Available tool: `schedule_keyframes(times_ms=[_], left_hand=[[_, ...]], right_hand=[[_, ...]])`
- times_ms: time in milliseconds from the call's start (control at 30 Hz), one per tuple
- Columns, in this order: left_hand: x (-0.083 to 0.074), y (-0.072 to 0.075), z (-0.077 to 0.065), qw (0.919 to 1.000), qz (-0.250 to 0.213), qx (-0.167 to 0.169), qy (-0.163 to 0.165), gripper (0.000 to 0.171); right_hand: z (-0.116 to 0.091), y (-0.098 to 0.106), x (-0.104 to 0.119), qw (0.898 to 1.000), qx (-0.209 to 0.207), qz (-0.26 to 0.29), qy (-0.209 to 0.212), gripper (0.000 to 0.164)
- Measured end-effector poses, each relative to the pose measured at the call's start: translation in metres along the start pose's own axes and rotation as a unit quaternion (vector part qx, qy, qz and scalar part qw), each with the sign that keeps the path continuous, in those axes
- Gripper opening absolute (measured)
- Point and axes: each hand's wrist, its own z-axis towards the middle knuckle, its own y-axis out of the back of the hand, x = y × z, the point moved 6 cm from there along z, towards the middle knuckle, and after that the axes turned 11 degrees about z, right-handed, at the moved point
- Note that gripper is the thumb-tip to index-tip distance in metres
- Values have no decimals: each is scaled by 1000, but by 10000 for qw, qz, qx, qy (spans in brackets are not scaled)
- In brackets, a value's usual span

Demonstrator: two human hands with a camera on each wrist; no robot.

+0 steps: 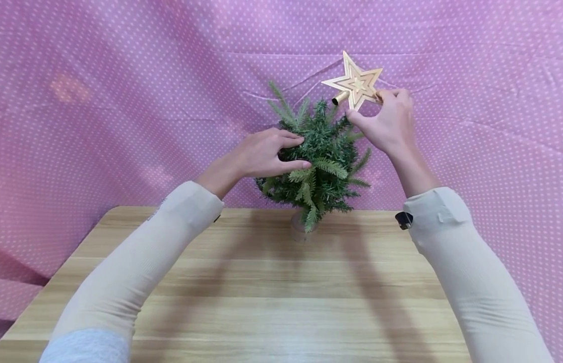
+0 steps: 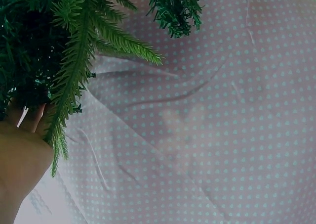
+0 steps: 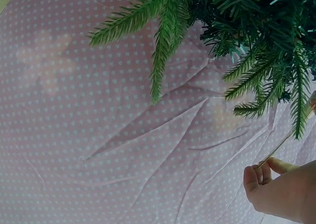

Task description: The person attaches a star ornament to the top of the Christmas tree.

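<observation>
A small artificial Christmas tree (image 1: 328, 143) stands upright at the far edge of the table. My left hand (image 1: 267, 154) reaches in from its left side, thumb and fingers spread against the upper branches; in the left wrist view the fingertips of that hand (image 2: 22, 157) are hidden among the needles. A gold star tree topper (image 1: 357, 83) is pinched in my right hand (image 1: 390, 121), tilted, above and to the right of the treetop. Its short tube (image 1: 340, 98) points down and left, apart from the tree's tip. The right wrist view shows the star (image 3: 279, 147) nearly edge-on.
The tree's pale round base (image 1: 304, 225) rests on the light wooden table (image 1: 281, 302). Pink dotted cloth (image 1: 149, 101) hangs just behind the table and down both sides. Several longer sprigs (image 1: 363, 161) stick out from the tree.
</observation>
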Motion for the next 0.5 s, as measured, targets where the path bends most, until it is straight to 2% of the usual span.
schedule_keyframes(times_ms=[500], left_hand=[[0, -1, 0, 10000, 1, -26, 1, 79]], right_hand=[[1, -7, 4, 10000, 13, -82, 45, 93]])
